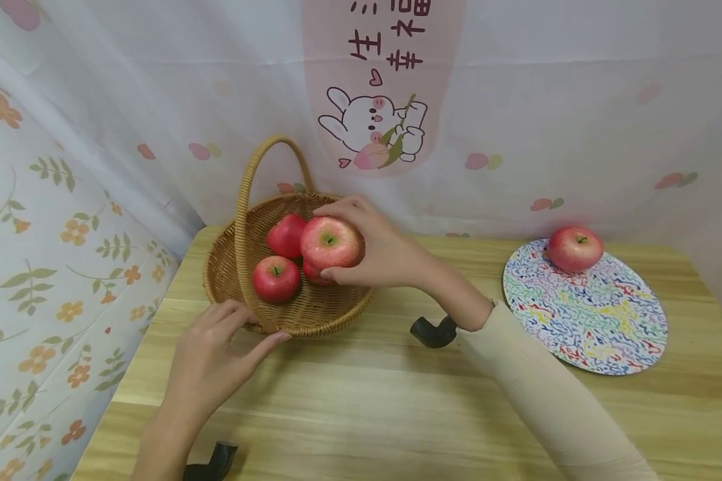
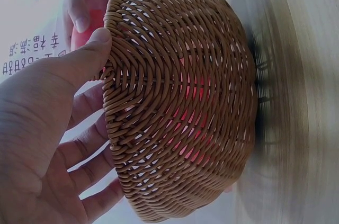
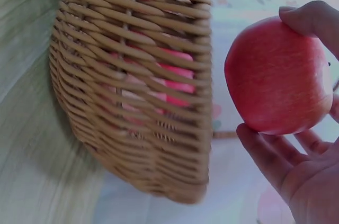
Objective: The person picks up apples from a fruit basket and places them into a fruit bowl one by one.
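My right hand (image 1: 382,250) grips a red apple (image 1: 331,242) between thumb and fingers, above the right side of a wicker basket (image 1: 337,321). In the right wrist view, the held apple (image 3: 278,78) is beside the basket's rim, apart from it. More red apples (image 1: 276,279) lie inside the basket, one partly hidden under the held apple. My left hand (image 1: 213,354) pinches the basket's near rim at the foot of its arched handle (image 1: 243,220). The left wrist view shows the thumb on the rim of the woven basket (image 2: 175,91), with the fingers behind it.
On the right of the wooden table (image 1: 361,401) lies a round, colourfully patterned board (image 1: 583,314) bearing one apple (image 1: 574,248). Dark curved pieces show by the right wrist (image 1: 433,332) and left wrist (image 1: 213,464). A printed curtain (image 1: 517,120) hangs behind the table.
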### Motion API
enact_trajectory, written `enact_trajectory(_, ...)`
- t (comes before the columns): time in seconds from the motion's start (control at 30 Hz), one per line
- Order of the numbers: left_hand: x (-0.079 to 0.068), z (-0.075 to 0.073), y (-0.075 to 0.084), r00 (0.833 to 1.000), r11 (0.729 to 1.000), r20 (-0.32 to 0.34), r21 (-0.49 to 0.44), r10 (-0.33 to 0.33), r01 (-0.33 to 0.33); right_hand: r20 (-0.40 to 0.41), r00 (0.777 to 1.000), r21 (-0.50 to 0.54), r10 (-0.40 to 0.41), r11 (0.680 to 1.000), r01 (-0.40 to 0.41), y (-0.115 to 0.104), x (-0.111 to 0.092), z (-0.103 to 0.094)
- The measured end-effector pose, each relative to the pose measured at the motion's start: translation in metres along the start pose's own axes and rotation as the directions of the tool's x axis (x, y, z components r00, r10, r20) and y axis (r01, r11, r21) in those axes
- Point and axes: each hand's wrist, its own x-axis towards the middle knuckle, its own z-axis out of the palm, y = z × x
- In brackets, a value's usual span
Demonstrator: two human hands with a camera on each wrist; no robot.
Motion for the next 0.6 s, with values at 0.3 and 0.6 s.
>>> enact_trajectory(0.3, -0.001, 0.001, 0.0, 1.0, 1.0, 0.012, 0.005, 0.011, -0.012, -0.135, 0.989, 0.029, 0.061, 0.998, -0.058, 0.008, -0.031, -0.017)
enact_trajectory(0.6, 0.0, 0.0, 0.001, 1.0, 1.0, 0.018, 0.014, -0.004, 0.004, -0.227, 0.968, 0.059, 0.105, 0.994, -0.094, 0.015, -0.053, -0.028)
